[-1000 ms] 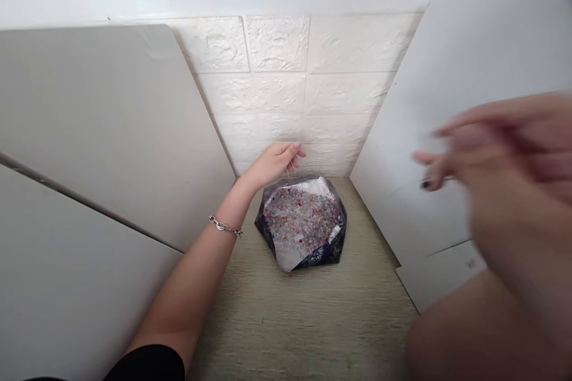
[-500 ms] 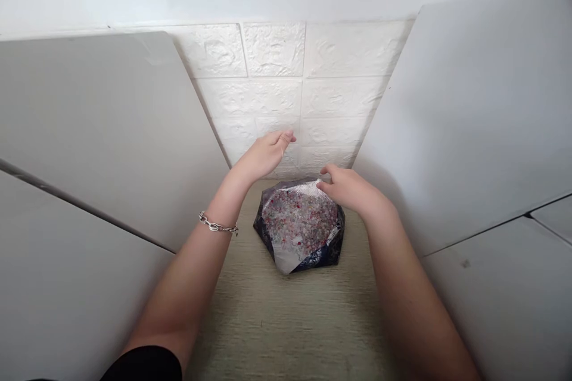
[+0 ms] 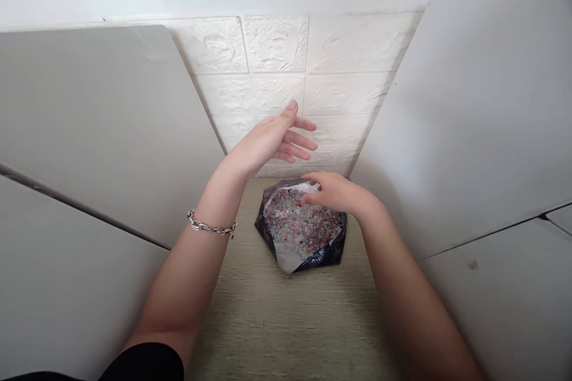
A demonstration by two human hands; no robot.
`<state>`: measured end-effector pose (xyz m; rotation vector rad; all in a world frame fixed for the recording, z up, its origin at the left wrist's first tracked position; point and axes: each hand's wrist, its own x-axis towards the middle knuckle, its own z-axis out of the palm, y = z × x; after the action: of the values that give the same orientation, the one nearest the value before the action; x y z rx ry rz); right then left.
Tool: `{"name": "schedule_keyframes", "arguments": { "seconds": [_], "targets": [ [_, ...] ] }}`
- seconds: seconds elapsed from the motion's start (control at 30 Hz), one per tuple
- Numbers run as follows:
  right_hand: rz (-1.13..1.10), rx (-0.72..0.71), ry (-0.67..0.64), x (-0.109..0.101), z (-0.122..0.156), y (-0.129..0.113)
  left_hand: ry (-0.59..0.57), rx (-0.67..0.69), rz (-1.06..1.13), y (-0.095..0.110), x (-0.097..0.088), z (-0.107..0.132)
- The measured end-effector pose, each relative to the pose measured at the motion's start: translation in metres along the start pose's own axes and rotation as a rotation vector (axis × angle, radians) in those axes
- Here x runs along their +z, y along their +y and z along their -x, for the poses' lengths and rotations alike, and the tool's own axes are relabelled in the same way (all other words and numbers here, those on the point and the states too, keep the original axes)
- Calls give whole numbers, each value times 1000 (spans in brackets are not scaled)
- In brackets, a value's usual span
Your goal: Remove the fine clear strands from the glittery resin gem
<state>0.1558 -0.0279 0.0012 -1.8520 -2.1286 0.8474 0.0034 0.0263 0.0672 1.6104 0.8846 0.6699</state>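
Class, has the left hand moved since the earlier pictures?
Yes, upward in the view: against the brick-patterned wall, the left hand now sits higher than in both earlier pictures.

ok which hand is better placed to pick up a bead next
Probably the right hand: it is over the beads, thumb and forefinger parted, though whether it touches them is unclear. The left hand is raised in front of the white wall, fingers spread, farther from the beads.
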Motion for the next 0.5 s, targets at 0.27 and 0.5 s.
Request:
{"name": "schedule_keyframes", "arguments": {
  "seconds": [0.27,0.5],
  "targets": [
    [-48,-61,117,4,-6,-4,111,355,-81,47,2,23],
    [-156,-94,403,4,-8,-3,378,673,-222,90,17,40]
  ]
}}
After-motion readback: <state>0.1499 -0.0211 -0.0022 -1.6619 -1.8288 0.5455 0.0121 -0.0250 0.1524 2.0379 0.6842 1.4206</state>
